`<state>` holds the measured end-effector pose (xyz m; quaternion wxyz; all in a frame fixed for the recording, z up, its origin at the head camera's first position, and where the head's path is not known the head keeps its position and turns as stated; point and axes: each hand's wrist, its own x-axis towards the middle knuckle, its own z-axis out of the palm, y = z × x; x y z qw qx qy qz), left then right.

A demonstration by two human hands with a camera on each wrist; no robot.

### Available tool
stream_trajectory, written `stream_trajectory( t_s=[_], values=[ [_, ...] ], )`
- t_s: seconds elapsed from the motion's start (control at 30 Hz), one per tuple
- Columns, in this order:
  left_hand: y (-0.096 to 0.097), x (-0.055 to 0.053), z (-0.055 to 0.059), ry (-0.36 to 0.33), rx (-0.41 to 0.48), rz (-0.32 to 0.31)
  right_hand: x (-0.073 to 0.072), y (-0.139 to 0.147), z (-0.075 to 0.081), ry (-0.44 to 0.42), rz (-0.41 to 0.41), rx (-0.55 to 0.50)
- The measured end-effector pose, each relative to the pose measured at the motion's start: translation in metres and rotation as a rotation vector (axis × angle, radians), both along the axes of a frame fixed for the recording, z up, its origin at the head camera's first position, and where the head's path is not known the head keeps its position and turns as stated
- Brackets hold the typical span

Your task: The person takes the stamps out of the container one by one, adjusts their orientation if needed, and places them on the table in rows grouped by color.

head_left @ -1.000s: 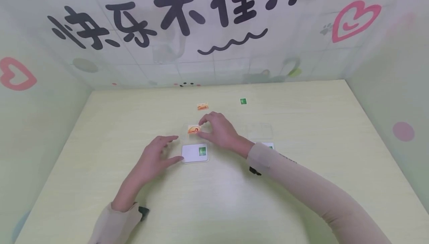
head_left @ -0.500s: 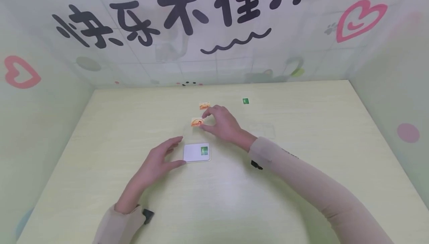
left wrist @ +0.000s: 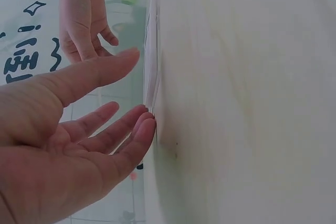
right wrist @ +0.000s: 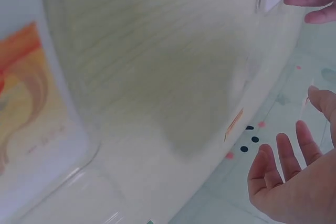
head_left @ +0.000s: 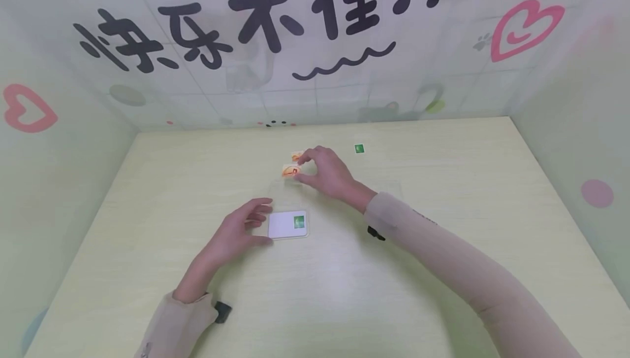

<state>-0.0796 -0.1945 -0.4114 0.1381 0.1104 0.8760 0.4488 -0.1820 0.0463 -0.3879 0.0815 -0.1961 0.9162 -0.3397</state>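
The orange sticker [head_left: 290, 171] is pinched at its right side by the thumb and a finger of the right grip [head_left: 327, 175] and appears to be held just above the surface [head_left: 334, 276]. It is best gripped only at the edge and held flat, since so thin a piece probably bends easily. Just beyond, a second orange sticker [head_left: 296, 156] is partly covered by a finger and should not be brushed. Nearer, a white plate [head_left: 280, 226] with a green patch [head_left: 298, 222] is flanked by the left grip [head_left: 238, 232], thumb and fingers spread apart; contact cannot be told, so any nudge is best avoided. Farther right, a small green sticker [head_left: 359, 148] is seen.
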Motion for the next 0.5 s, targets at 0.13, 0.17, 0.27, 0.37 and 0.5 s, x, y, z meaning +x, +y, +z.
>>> stream_trajectory(
  t_s=[0.13, 0.17, 0.27, 0.37, 0.5],
  values=[
    [0.002, 0.000, 0.001, 0.018, -0.013, 0.000, -0.005, 0.000, -0.001, 0.008, 0.004, -0.005],
    [0.003, 0.001, 0.001, 0.022, -0.020, 0.002, -0.006, 0.000, -0.001, 0.007, 0.002, -0.007],
    [0.006, 0.002, 0.003, 0.036, -0.050, 0.003, -0.009, 0.000, -0.001, 0.005, -0.003, -0.008],
    [0.008, 0.002, 0.004, 0.055, -0.100, 0.003, -0.012, -0.001, -0.002, -0.003, -0.010, -0.001],
    [0.010, 0.003, 0.005, 0.071, -0.162, -0.008, -0.016, -0.002, -0.003, -0.013, -0.012, 0.008]
  ],
)
